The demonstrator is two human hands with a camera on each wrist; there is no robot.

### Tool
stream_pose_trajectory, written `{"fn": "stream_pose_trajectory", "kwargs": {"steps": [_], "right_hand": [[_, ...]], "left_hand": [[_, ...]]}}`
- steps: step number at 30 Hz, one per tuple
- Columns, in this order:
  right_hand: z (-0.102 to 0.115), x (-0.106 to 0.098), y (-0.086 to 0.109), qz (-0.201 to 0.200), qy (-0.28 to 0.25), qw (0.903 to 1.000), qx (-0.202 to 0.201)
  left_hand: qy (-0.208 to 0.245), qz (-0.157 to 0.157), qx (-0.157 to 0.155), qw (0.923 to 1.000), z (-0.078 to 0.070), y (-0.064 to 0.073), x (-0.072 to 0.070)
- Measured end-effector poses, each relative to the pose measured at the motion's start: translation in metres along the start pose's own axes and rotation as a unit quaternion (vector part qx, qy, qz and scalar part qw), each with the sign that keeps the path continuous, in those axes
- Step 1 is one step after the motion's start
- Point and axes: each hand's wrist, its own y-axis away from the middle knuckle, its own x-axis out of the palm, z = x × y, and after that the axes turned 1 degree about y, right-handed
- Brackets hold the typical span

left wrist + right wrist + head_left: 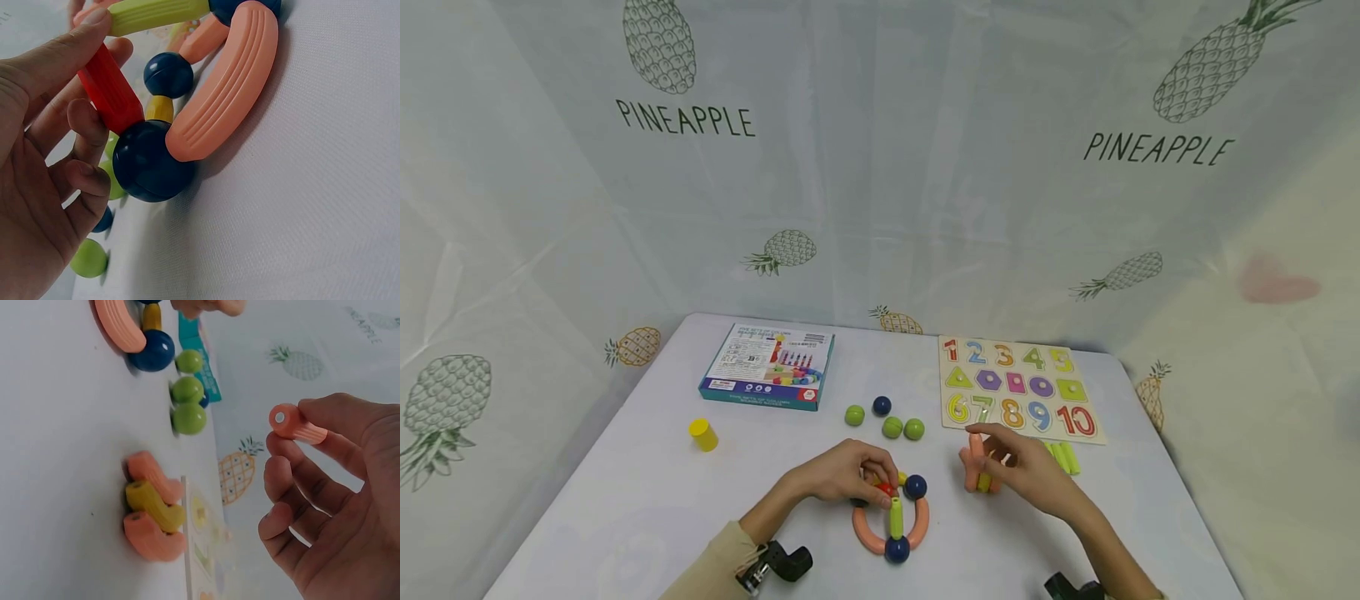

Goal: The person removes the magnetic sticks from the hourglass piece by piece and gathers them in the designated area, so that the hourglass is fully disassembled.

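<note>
Above the counter (625,475), the right grip (1030,471) pinches a salmon piece (299,427) between thumb and forefinger, its other fingers bent. Below that grip lies a yellow curved piece (153,505). Across from it, the left grip (848,473) reaches inward, thumb and fingers pinching a red stick (112,90) and green stick (159,15) at their upper ends; a navy ball (153,165) sits below its fingertips.

Glossy navy plastic ball (153,165), matt grooved coral plastic arc (228,81), shiny red plastic rod (112,92), finely woven-looking white cloth (306,187)
</note>
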Motion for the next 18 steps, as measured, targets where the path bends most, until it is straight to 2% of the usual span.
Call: {"fn": "stream_pose_trajectory", "kwargs": {"steps": [9, 14, 18], "right_hand": [[-0.019, -0.023, 0.007, -0.029, 0.012, 0.9991, 0.028], [-0.041, -0.049, 0.014, -0.047, 0.017, 0.9971, 0.058], [-0.063, -0.072, 0.023, -0.057, 0.041, 0.9934, 0.091]], "left_hand": [[0.006, 0.003, 0.000, 1.0000, 0.001, 0.000, -0.001], [0.005, 0.002, 0.001, 1.0000, 0.000, 0.001, -0.001], [0.001, 0.002, 0.001, 1.0000, -0.001, 0.001, -0.002]]}}
